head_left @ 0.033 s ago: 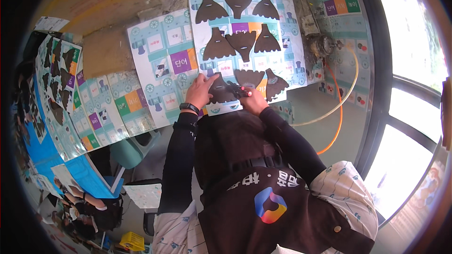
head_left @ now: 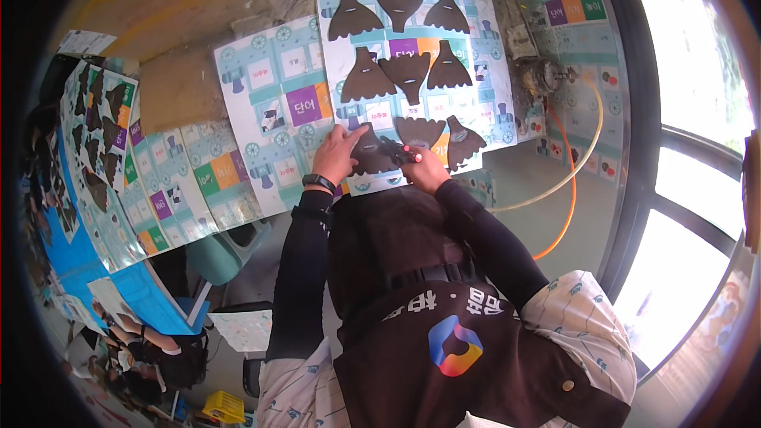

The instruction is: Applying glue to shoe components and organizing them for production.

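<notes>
In the head view, my left hand (head_left: pixel 336 154) lies at the left edge of a dark, fan-shaped piece with a scalloped edge (head_left: pixel 369 156), its fingers stretched out onto the piece. My right hand (head_left: pixel 426 171) is closed round a small black hand tool with red parts (head_left: pixel 407 151), whose exact kind I cannot make out. The tool's dark tip is at the right side of that piece. Several similar pieces, some with a small slit, lie in rows on the printed sheet (head_left: pixel 498 87), among them a fan-shaped piece (head_left: pixel 420 133) just beyond the tool.
More printed sheets (head_left: pixel 273 111) cover the table to the left, and another sheet with dark pieces (head_left: pixel 99 131) lies farther left. Brown cardboard (head_left: pixel 182 0) is at the back. A yellowish hose (head_left: pixel 583 160) and an orange hose (head_left: pixel 569 214) hang on the right. People (head_left: pixel 151 349) are at lower left.
</notes>
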Motion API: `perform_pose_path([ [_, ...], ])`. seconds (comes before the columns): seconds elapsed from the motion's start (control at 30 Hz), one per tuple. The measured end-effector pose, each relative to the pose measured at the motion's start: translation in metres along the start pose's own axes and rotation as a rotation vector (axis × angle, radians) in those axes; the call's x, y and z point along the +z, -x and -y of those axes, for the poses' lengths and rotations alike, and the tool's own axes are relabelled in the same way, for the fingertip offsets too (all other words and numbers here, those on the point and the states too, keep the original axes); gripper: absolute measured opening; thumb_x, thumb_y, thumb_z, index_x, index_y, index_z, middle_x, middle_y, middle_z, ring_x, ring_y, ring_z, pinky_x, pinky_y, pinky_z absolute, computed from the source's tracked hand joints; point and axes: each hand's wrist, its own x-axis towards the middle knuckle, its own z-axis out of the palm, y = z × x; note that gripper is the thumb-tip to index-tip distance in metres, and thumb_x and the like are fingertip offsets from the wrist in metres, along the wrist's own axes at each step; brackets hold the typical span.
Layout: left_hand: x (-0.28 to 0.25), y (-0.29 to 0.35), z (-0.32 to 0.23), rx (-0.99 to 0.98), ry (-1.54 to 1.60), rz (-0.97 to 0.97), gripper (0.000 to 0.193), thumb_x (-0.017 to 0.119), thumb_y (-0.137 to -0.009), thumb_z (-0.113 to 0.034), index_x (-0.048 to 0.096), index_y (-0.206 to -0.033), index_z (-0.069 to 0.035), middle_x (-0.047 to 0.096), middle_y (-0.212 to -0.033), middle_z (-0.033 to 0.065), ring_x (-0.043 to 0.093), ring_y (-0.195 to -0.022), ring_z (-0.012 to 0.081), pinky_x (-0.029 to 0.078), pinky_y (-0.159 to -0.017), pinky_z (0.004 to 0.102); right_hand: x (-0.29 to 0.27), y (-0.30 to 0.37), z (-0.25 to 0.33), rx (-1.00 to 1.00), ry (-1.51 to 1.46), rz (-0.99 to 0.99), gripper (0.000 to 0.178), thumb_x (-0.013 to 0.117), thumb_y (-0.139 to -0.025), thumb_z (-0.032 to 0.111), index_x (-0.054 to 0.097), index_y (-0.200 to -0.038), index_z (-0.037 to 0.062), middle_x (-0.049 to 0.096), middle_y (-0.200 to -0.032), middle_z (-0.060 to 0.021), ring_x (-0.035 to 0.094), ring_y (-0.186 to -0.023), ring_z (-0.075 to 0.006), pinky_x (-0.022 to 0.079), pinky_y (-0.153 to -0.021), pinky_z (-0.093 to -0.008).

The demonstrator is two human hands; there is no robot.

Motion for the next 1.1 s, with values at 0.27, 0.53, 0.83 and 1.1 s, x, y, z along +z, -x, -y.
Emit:
perform_pose_path([
  [0.27,-0.006,-0.035,-0.026,-0.029,0.000,-0.164,0.054,0.073,-0.077,-0.015,0.055,-0.128,-0.019,0.054,-0.103,0.0128,0.057,-0.101,0.0333,0.049,-0.085,0.0410,-0.075,0.018,0.001,0.007,-0.444,-0.020,0.030,0.065,-0.073,0.009,0.063,-0.101,-0.0003,0.065,-0.077,-0.0103,0.062,-0.064,-0.0159,0.050,-0.057,-0.0316],
  [0.53,-0.001,-0.184,-0.114,0.117,0.031,-0.157,0.068,0.075,-0.075,-0.012,0.047,-0.136,-0.022,0.051,-0.106,0.0152,0.058,-0.099,0.0339,0.049,-0.084,0.0416,-0.184,-0.039,-0.025,0.176,-0.583,-0.270,0.019,0.064,-0.067,0.005,0.063,-0.084,-0.0040,0.061,-0.074,-0.0079,0.061,-0.058,-0.0178,0.049,-0.043,-0.0306],
  [0.83,0.018,-0.226,-0.118,0.020,-0.097,0.015,0.079,0.079,-0.072,-0.014,0.042,-0.140,-0.026,0.051,-0.112,0.0158,0.058,-0.104,0.0333,0.049,-0.088,0.0407,-0.194,-0.100,-0.035,0.197,-0.498,-0.280,0.018,0.058,-0.074,0.012,0.064,-0.077,-0.0055,0.065,-0.064,-0.0113,0.064,-0.052,-0.0198,0.051,-0.044,-0.0335],
  [1.1,0.018,-0.225,-0.120,0.022,-0.112,-0.007,0.080,0.079,-0.071,-0.013,0.041,-0.141,-0.028,0.050,-0.111,0.0157,0.058,-0.104,0.0329,0.049,-0.089,0.0397,-0.189,-0.101,-0.037,0.209,-0.507,-0.168,0.018,0.058,-0.074,0.013,0.064,-0.072,-0.0041,0.062,-0.058,-0.0107,0.059,-0.046,-0.0185,0.045,-0.041,-0.0311],
])
